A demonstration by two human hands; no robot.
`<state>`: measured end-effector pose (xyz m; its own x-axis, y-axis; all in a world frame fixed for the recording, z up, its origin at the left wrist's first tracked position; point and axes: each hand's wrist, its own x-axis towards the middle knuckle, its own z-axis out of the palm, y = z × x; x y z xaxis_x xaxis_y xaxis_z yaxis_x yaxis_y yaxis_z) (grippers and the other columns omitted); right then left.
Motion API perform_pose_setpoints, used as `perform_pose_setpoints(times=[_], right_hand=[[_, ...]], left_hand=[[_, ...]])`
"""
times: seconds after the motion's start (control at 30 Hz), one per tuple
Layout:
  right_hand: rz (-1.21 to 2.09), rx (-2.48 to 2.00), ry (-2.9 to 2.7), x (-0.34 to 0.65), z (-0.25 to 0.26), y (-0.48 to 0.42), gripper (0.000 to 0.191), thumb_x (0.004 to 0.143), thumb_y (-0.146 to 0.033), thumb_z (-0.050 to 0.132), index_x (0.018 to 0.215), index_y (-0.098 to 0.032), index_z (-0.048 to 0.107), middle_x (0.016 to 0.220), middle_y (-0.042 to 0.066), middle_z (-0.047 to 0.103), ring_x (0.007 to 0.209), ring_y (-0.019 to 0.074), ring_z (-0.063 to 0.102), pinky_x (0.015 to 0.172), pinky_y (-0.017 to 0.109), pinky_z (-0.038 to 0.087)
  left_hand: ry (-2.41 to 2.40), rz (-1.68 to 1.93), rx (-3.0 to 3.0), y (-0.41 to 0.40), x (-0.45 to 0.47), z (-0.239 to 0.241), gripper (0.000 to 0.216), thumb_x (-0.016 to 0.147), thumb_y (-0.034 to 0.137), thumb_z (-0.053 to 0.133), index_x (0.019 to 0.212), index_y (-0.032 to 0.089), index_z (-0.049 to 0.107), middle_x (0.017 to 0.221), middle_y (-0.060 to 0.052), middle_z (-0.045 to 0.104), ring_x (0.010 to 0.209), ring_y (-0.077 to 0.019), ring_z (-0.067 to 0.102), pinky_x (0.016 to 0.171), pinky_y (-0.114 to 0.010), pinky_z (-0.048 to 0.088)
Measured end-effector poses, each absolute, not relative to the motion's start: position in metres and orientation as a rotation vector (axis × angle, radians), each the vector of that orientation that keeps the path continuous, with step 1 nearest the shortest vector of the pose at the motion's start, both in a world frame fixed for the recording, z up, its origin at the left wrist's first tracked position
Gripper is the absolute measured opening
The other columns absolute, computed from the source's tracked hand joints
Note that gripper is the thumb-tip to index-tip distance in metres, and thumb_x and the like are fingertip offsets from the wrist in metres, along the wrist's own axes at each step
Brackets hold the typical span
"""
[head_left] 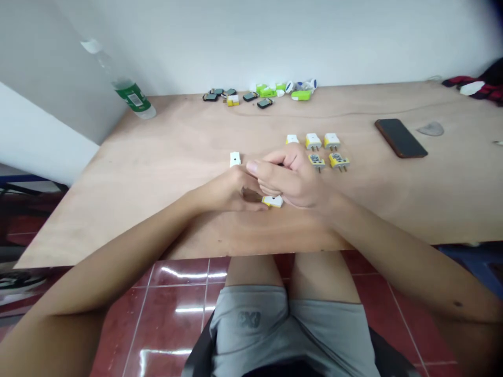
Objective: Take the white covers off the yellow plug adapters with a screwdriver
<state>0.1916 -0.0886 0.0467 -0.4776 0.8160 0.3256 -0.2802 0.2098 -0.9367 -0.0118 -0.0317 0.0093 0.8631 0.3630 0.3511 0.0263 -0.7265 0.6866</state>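
My left hand [238, 191] is curled with its thumb tip against a small white and yellow plug [274, 201] low over the table. Close beside it, my right hand [296, 178] is closed in a pinch above the plug; what its fingers hold is hidden. Just beyond my left hand lies a white plug part [234, 158]. Past my right hand stand several white and yellow two-pin plugs [313, 141] in a row. In front of them, opened plug halves [338, 161] show their insides and metal pins.
Along the wall lie dark flat pieces [264, 103], a yellow and white piece [232, 100] and lime-green pieces [302, 95]. A bottle with a green label [135, 98] leans at the back left. A phone [401, 137] rests on the right of the wooden table [149, 157].
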Motion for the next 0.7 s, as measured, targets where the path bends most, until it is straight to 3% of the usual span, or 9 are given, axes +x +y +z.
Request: perform_pose_setpoints(times=[0.07,0.2,0.37,0.43,0.57,0.7], right_hand=[[1.598,-0.409,-1.630,0.200,0.049,-0.085,0.075,0.103,-0.056,0.086,0.056,-0.023,0.038,0.053,-0.010,0.024,0.049,0.0063,0.020,0.049,0.028,0.016],[1.668,-0.431,-1.645,0.214,0.053,-0.078,0.074,0.118,-0.062,0.062,0.063,-0.025,0.028,0.056,-0.010,0.020,0.050,0.0085,0.018,0.051,0.029,0.022],[1.249,-0.808,-1.974,0.226,0.073,-0.085,0.054,0.123,-0.054,0.054,0.081,-0.020,0.063,0.074,0.001,0.060,0.072,0.0162,0.057,0.072,0.032,0.044],[0.874,-1.087,-2.232,0.230,0.087,-0.093,0.046,0.122,-0.049,0.053,0.088,-0.022,0.067,0.084,0.005,0.068,0.079,0.0200,0.059,0.075,0.035,0.041],[0.285,-1.460,-2.574,0.239,0.116,-0.100,0.040,0.115,-0.049,0.066,0.085,-0.022,0.070,0.084,0.007,0.070,0.069,0.0203,0.045,0.069,0.038,0.025],[0.328,-1.673,-2.717,0.242,0.132,-0.093,0.038,0.110,-0.046,0.080,0.085,-0.017,0.078,0.074,0.003,0.071,0.060,0.0132,0.042,0.066,0.036,0.024]], left_hand=[[0.231,0.587,2.331,-0.031,-0.012,0.010,0.016,0.101,0.029,0.091,0.115,0.020,0.090,0.113,-0.010,0.089,0.103,-0.0244,0.082,0.092,-0.036,0.070],[0.113,0.607,2.381,-0.028,-0.010,0.011,0.019,0.100,0.026,0.092,0.119,0.024,0.092,0.119,-0.012,0.090,0.116,-0.0272,0.083,0.107,-0.042,0.068],[0.142,0.701,2.372,-0.026,-0.009,0.002,0.026,0.092,0.030,0.100,0.115,0.021,0.091,0.120,-0.014,0.089,0.119,-0.0296,0.084,0.109,-0.044,0.068],[0.133,0.696,2.401,-0.025,-0.008,0.000,0.027,0.093,0.032,0.100,0.114,0.019,0.090,0.123,-0.015,0.089,0.120,-0.0298,0.083,0.109,-0.044,0.067],[0.094,0.732,2.462,-0.022,-0.005,0.000,0.028,0.093,0.039,0.100,0.110,0.020,0.089,0.115,-0.013,0.089,0.114,-0.0302,0.081,0.100,-0.044,0.068],[0.059,0.745,2.478,-0.021,-0.004,0.003,0.027,0.094,0.039,0.099,0.113,0.022,0.090,0.115,-0.012,0.089,0.109,-0.0285,0.080,0.096,-0.043,0.067]])
